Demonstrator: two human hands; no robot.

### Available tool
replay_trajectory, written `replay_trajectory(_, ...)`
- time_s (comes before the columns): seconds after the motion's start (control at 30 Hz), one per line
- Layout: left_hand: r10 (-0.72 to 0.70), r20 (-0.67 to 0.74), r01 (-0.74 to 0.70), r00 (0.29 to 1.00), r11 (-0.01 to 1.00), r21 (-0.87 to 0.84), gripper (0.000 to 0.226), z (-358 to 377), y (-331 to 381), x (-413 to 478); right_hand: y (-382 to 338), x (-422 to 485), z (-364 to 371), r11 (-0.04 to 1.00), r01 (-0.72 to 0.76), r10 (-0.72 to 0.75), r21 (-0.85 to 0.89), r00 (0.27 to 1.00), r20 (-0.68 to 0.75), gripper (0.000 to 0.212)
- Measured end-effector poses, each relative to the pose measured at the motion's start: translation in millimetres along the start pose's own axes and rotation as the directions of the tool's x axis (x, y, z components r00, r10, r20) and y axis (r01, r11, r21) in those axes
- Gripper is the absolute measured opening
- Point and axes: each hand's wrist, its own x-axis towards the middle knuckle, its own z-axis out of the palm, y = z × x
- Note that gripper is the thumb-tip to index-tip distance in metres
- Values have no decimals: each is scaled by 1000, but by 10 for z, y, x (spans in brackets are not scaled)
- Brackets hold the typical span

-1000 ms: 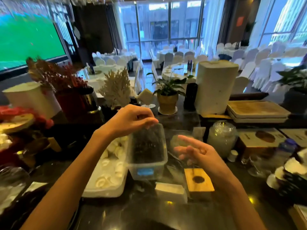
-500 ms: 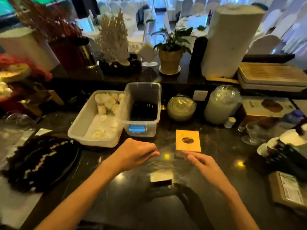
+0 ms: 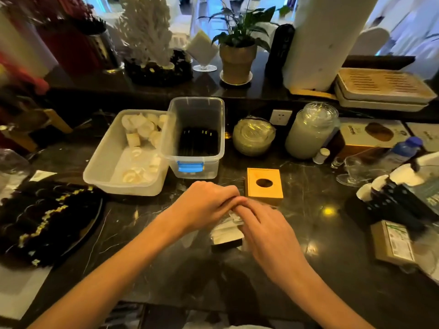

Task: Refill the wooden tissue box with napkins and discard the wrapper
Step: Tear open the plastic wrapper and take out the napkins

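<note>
Hands meet over a dark marble counter (image 3: 308, 186): the left hand (image 3: 204, 203) and right hand (image 3: 266, 229) pinch together on a wrapped napkin pack (image 3: 225, 230) lying on the stone. Just beyond their fingertips sits the wooden box (image 3: 264, 185), oval slot up, near a clear bin (image 3: 197, 136).

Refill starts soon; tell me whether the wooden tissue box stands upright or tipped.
Upright: the wooden tissue box sits flat on the counter, oval opening facing up.
</note>
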Motion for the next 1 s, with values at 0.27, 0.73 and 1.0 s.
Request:
replay_trajectory(0.27, -25, -26, 30, 999, 971, 235, 37, -174, -246, 192, 48, 204, -165, 970, 190, -165, -153, 973, 160, 17)
replay_trajectory(0.73, 21, -46, -2, 999, 924, 381, 41, -310, -146, -127, -106, -369, -335, 994, 94, -107, 51, 874, 474, 22)
replay_trajectory(1.0, 25, -35, -12, 999, 947, 322, 34, -98, 135, -206, -534, 255, 107, 994, -103, 88, -21, 705, 704, 37)
